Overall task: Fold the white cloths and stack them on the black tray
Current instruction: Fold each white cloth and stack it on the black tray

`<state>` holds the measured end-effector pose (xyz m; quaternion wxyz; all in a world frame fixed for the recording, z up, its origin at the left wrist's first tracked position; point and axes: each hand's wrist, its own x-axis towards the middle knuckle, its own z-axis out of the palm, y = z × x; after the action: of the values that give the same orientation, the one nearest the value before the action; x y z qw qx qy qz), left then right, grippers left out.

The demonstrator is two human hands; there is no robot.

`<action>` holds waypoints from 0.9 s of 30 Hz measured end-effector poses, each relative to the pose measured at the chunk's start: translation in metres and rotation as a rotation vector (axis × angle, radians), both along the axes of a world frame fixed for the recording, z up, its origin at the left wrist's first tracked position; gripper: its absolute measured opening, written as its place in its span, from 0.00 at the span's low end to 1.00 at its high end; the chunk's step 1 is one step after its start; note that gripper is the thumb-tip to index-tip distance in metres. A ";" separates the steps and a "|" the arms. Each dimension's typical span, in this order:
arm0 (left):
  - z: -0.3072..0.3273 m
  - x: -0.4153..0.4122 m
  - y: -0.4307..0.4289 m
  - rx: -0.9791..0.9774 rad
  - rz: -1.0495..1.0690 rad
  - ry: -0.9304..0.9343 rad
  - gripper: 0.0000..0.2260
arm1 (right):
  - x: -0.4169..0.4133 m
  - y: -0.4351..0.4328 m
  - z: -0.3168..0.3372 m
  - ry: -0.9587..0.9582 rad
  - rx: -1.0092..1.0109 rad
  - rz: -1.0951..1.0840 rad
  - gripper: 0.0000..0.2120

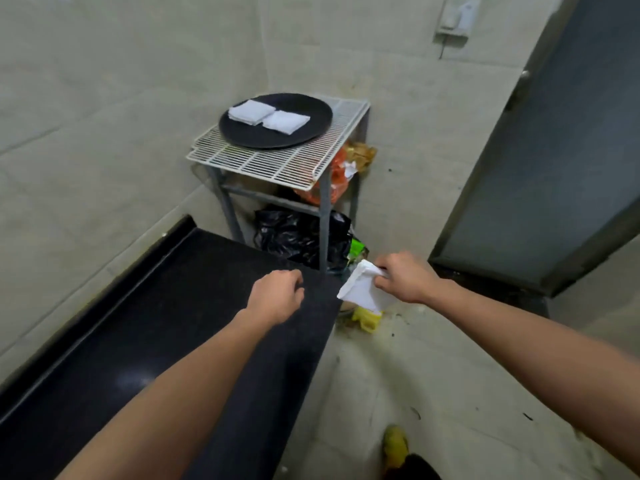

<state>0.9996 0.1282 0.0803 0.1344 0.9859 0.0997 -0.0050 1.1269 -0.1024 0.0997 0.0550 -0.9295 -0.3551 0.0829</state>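
A round black tray (304, 133) lies on a white wire rack ahead of me. Two stacks of folded white cloths sit side by side on it, one on the left (251, 111) and one on the right (286, 121). My right hand (403, 277) pinches a folded white cloth (362, 289) in the air, past the right end of the black counter (173, 327). My left hand (278, 294) hovers over the counter's far end with loosely curled fingers and holds nothing.
The wire rack (277, 162) tops a metal stand in the corner. Under it are a black plastic bag (298, 235) and orange wrappers (334, 183). A grey door (561, 161) stands at the right. Yellow litter (367, 318) lies on the floor.
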 end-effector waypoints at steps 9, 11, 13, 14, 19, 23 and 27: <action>0.033 0.180 0.001 -0.029 0.120 -0.218 0.07 | 0.167 0.009 0.022 0.077 0.150 0.073 0.09; 0.045 0.216 0.010 -0.024 0.220 -0.281 0.06 | 0.210 0.020 0.038 0.075 0.207 0.155 0.11; 0.056 0.245 0.020 -0.016 0.301 -0.315 0.06 | 0.249 0.033 0.054 0.045 0.241 0.211 0.09; 0.061 0.256 0.025 -0.014 0.332 -0.330 0.06 | 0.265 0.040 0.061 0.025 0.251 0.230 0.08; 0.070 0.300 0.042 0.005 0.464 -0.356 0.06 | 0.338 0.079 0.092 0.001 0.262 0.319 0.06; 0.076 0.329 0.065 0.040 0.518 -0.324 0.07 | 0.380 0.120 0.113 -0.057 0.280 0.387 0.03; 0.074 0.359 0.101 0.050 0.590 -0.292 0.10 | 0.417 0.174 0.127 -0.108 0.323 0.435 0.06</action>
<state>1.3590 0.2295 0.1547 0.1186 0.9077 0.3609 0.1782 1.5439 0.0712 0.2268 0.1645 -0.8135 -0.5575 -0.0147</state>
